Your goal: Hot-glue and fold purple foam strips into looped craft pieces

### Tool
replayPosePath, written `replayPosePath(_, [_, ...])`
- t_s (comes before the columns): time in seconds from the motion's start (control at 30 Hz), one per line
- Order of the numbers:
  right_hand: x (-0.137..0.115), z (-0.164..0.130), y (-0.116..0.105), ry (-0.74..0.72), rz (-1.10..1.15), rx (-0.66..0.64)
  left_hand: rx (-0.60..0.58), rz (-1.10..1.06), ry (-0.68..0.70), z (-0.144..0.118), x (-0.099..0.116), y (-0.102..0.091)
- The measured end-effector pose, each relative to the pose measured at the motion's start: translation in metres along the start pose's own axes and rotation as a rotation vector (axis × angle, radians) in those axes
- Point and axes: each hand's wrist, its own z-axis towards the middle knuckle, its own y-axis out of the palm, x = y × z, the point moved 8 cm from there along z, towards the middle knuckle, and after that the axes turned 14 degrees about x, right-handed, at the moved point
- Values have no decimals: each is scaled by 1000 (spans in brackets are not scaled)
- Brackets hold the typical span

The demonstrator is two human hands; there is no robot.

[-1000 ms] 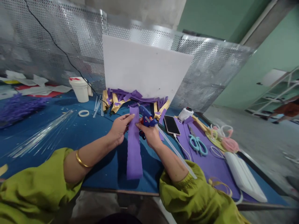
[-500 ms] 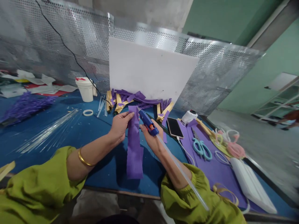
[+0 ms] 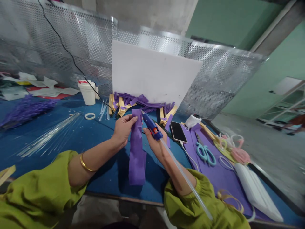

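Nothing here carries writing I can read. The white bucket (image 3: 87,92) has a red patch on its lid, but no letters come through. The blue glue gun (image 3: 152,126) shows only a small orange spot, no brand. The phone (image 3: 178,131) lies with a dark, blank screen. The white board (image 3: 152,74) against the perforated metal screen (image 3: 59,54) is bare, and the papers (image 3: 40,89) at far left are too blurred to make out.
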Motion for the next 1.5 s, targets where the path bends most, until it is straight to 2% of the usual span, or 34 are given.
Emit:
replayPosePath(1.03, [1, 0, 1, -12, -20, 26, -9, 4, 29, 0, 1, 1])
replayPosePath(1.5, [1, -1, 2, -2, -57, -3, 10, -16, 22, 1, 2, 0])
